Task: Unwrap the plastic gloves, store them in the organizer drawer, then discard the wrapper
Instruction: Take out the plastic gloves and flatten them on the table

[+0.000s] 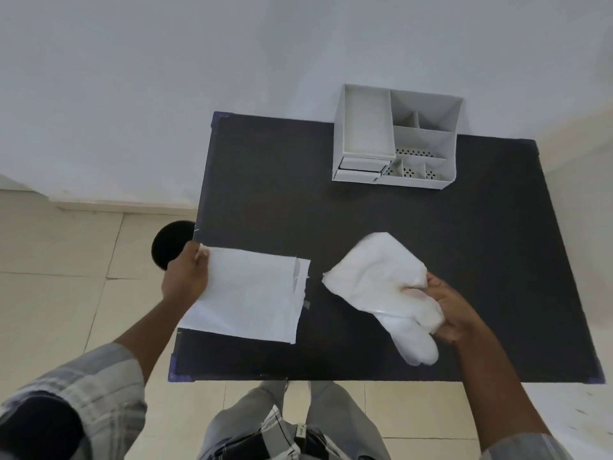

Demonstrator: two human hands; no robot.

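Note:
My left hand pinches the left edge of the flat white wrapper, which hangs over the table's left front part. My right hand grips a folded bundle of translucent white plastic gloves, held just above the table, apart from the wrapper. The white organizer stands at the back of the table, with two small drawers at its lower left that look slightly pulled out.
The dark table stands against a white wall. A round black bin sits on the tiled floor just left of the table, behind my left hand. My legs are at the table's front edge.

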